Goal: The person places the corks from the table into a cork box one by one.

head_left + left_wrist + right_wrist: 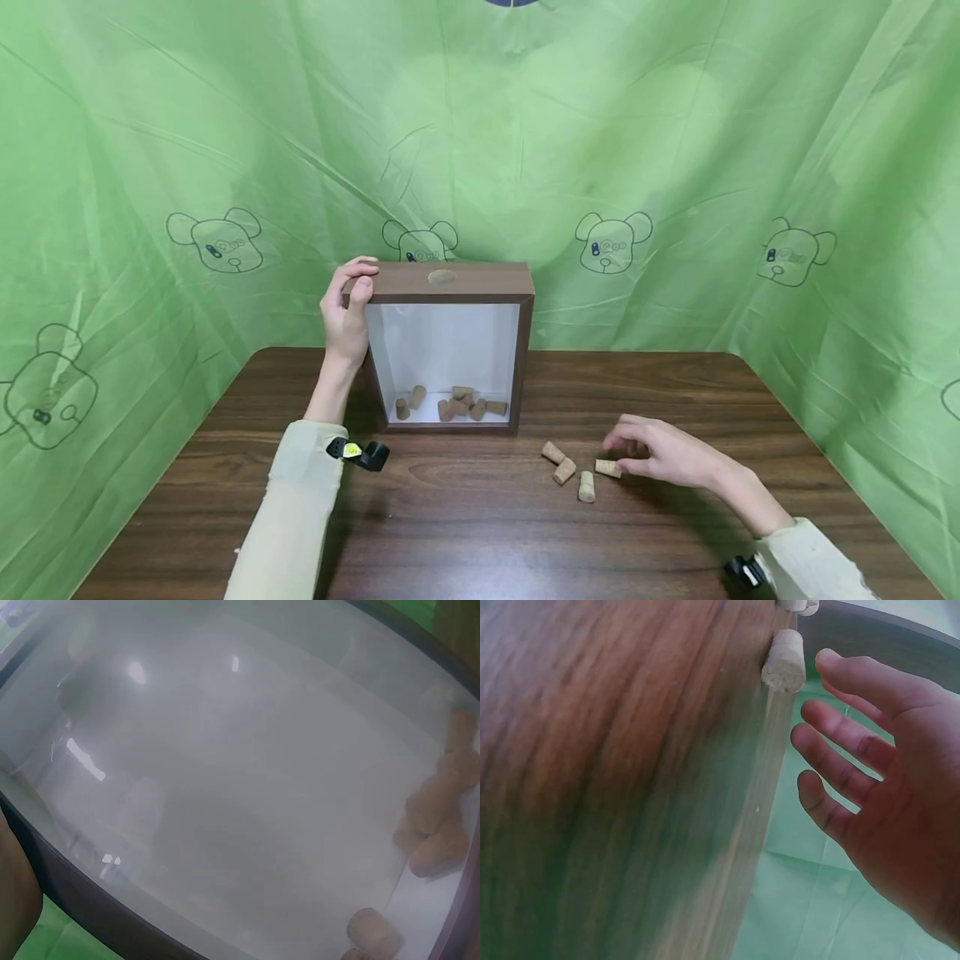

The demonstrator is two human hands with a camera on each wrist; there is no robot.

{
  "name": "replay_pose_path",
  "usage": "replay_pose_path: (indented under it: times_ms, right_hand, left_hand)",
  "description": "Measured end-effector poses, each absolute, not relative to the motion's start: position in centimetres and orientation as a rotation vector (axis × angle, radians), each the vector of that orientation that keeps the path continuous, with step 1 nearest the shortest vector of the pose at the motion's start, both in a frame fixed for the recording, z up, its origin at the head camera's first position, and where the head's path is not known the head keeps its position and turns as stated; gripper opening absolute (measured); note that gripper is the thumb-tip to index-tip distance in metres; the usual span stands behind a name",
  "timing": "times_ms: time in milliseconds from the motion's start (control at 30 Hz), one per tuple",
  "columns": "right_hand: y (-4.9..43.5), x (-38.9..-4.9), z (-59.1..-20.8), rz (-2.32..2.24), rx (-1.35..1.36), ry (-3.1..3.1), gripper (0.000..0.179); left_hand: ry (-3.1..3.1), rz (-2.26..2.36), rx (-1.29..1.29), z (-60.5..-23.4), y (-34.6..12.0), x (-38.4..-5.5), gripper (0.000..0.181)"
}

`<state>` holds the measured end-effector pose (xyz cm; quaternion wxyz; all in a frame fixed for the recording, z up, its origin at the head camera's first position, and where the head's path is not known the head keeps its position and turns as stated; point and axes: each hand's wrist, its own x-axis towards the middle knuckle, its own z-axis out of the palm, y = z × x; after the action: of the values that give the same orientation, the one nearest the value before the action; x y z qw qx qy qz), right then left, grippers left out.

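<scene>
A brown shadow box (452, 283) with a clear front and an oval hole in its top stands upright on the table. My left hand (347, 312) grips its upper left corner, thumb at the front edge and fingers over the top. Several corks (457, 407) lie along the bottom inside; the left wrist view shows these corks (439, 821) through the clear front. My right hand (667, 450) is low over the table, thumb and fingers spread apart beside a loose cork (607, 468). In the right wrist view a cork (784, 664) lies just past the fingertips.
To the left of that cork are three more corks on the table: one standing closer to me (587, 487) and a pair, including an angled cork (552, 452). The dark wooden table (450, 533) backs onto a green curtain (480, 150) printed with bear heads.
</scene>
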<state>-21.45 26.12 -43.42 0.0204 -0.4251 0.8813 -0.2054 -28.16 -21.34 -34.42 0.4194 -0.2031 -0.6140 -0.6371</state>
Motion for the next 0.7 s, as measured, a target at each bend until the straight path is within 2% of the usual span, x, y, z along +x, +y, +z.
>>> replay_pose_path:
  times_ms: [433, 700]
  right_hand:
    - [26.1, -22.0, -44.3, -0.631, -1.276, 2.635, 0.029]
    - [26.1, -22.3, -44.7, -0.693, -1.318, 2.59, 0.021]
  left_hand:
    - [-1.542, -1.621, -0.501, -34.4, -21.3, -28.6, 0.037]
    - [-1.547, -1.664, -0.525, -34.6, -21.3, -28.7, 0.038]
